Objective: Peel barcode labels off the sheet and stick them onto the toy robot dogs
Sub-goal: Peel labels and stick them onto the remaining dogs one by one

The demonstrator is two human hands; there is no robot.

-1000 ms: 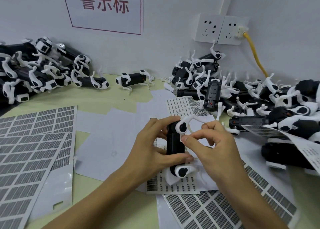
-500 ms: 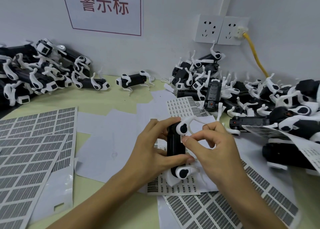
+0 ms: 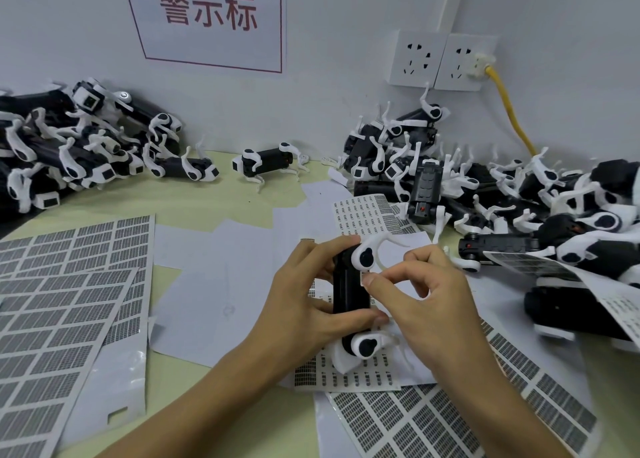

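A pale green table (image 3: 221, 385) runs up to a white wall with a red-lettered sign (image 3: 207, 11) and two sockets (image 3: 443, 61). Near the table's middle, a toy robot dog (image 3: 349, 295) is held on end just above a part-used barcode sheet (image 3: 332, 376). The left hand (image 3: 304, 305) is curled round its black body, thumb across the front. The right hand (image 3: 433, 305) has thumb and forefinger pinched together at the dog's side, just under the upper white leg; it looks to be pressing a small label there, though the label itself is too small to make out. Grey-printed label sheets (image 3: 59, 302) lie along the left edge, and more (image 3: 450, 419) at the near edge. Heaps of dogs fill the far left (image 3: 79, 142) and far right (image 3: 485, 194) corners. I'd worry the label goes on crooked or creased, since the leg crowds the fingers.
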